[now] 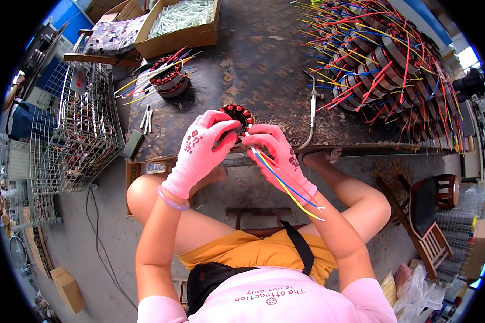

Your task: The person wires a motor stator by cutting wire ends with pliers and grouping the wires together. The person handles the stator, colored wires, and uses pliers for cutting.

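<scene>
Both my hands wear pink gloves and meet at the table's near edge. My left hand (202, 148) is closed round a motor stator (237, 114), a ring with copper-red windings; the hand covers much of it. At the stator's near side, the fingers of my right hand (275, 153) pinch its lead wires (288, 185) close to the windings. A short white sleeve shows there, partly hidden by the fingers. Blue, yellow and red leads trail from that grip over my right wrist, their ends loose.
A second stator (170, 79) with white-sleeved wires stands at left, near loose white tubes (147, 119) and a carton (218, 27) of more tubes. Many stators (382, 59) with wires sticking out are piled at right. A thin metal torch-like tool (313, 107) lies beside them.
</scene>
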### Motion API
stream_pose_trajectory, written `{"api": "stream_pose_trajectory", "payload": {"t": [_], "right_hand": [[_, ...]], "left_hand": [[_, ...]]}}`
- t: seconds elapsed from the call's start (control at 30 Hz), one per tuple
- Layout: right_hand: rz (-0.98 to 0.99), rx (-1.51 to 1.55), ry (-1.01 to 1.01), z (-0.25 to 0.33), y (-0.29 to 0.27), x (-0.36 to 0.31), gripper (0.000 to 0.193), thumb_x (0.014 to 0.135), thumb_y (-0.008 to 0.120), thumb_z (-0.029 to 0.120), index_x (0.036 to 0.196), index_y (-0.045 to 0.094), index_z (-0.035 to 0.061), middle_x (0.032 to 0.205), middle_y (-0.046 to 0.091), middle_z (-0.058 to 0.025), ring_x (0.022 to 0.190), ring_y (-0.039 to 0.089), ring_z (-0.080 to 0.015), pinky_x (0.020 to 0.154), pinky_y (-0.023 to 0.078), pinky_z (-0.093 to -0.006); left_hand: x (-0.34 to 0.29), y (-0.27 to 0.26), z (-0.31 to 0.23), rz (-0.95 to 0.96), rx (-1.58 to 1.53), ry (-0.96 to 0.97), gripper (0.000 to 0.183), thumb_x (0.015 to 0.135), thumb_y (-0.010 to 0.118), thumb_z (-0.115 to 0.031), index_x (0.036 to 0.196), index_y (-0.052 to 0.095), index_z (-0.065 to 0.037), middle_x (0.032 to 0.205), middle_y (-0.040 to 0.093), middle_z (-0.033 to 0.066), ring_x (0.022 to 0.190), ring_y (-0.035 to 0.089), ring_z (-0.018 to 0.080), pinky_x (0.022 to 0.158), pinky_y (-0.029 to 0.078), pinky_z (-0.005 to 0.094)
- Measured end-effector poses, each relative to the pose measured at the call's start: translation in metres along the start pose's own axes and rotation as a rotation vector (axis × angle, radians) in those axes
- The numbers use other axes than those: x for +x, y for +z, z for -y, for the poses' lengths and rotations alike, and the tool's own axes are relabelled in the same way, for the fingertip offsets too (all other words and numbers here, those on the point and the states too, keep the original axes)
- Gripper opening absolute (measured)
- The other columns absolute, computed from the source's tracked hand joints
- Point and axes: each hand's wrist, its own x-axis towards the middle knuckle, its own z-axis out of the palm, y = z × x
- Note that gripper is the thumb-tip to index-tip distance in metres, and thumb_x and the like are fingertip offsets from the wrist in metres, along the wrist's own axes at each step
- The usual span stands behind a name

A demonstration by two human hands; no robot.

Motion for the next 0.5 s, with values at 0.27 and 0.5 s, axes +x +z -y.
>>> {"api": "stream_pose_trajectory", "payload": {"t": [0.27,0.5], "right_hand": [[-0.061,0.051,0.090,0.000,-0.006,0.018,0.020,0.094,0.064,0.001,0.113,0.065,0.0076,0.110,0.061,-0.0027,0.085,0.058,-0.0057,0.067,0.046,-0.0213],[0.013,0.462,0.742,0.010,0.002,-0.017,0.027,0.099,0.067,0.026,0.114,0.063,0.0040,0.091,0.066,-0.0016,0.074,0.062,-0.0072,0.065,0.048,-0.0211]], "left_hand": [[-0.019,-0.004,0.006,0.093,-0.124,0.127,0.023,0.079,0.068,0.002,0.097,0.072,-0.013,0.109,0.064,0.0058,0.107,0.059,0.0303,0.094,0.049,0.0400],[-0.009,-0.026,0.018,0.051,-0.005,0.170,0.033,0.081,0.065,0.002,0.111,0.071,-0.009,0.120,0.066,0.0074,0.113,0.060,0.0308,0.097,0.048,0.0419]]}}
